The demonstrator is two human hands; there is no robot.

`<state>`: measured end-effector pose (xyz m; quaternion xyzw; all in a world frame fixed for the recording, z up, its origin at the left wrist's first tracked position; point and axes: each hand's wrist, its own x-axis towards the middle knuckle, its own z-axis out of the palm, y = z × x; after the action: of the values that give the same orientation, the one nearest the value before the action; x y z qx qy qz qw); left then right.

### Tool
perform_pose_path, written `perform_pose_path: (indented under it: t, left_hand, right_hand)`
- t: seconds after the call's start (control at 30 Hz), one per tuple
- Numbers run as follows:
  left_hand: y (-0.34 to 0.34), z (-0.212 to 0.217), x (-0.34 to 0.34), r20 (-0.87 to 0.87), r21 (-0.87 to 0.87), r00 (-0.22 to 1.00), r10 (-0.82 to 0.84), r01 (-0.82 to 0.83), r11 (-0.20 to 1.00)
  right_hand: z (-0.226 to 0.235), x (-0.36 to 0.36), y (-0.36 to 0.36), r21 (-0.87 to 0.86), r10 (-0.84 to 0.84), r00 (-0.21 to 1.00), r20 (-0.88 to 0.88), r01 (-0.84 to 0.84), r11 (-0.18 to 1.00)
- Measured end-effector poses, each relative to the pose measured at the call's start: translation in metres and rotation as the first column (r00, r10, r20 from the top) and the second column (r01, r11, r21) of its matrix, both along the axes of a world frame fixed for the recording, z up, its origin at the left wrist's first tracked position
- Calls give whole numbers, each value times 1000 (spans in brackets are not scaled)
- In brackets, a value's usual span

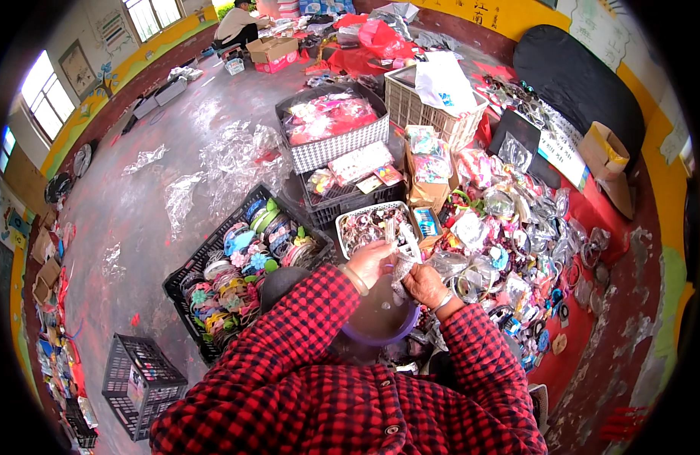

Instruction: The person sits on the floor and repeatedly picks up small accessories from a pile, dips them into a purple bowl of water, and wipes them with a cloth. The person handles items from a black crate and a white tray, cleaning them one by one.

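Note:
Over a purple basin point(380, 334) of murky water, my two hands are close together. A crumpled greyish-white cloth point(400, 274) is bunched between them and hangs above the water. My right hand point(426, 285) is closed round the cloth, fingers curled. My left hand point(370, 262) is closed too, its fingertips pinching at the cloth's side; a small pale thing by the fingertips is too small to make out. Just beyond the hands stands a white basket point(342, 221) full of small hair accessories.
At left, a black crate point(184, 292) holds many colourful headbands. Stacked crates with a checkered bin point(341, 144) stand ahead. A large heap of bagged accessories point(509, 250) spreads at right. Another black basket point(137, 379) stands lower left. A person point(237, 29) sits far off near cardboard boxes.

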<state>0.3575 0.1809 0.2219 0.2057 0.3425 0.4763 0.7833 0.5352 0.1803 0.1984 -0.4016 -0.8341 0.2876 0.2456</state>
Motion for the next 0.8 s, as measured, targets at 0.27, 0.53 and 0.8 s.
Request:
perform_pose_path:
  t: [0.27,0.53,0.8]
  left_hand:
    - [5,10,-8,-12,82,996,90,-89,993]
    - [10,27,-27,39,-53,990,139,-137,989]
    - [-4,12,-1,-152,108,987,-51,68,992]
  right_hand:
    - [3,-5,0,-180,28,970,-240,-73,981]
    - [17,-6,1,79,194,966,-173,-183,980]
    - [29,-5,-8,106,-68,973,222,45,993]
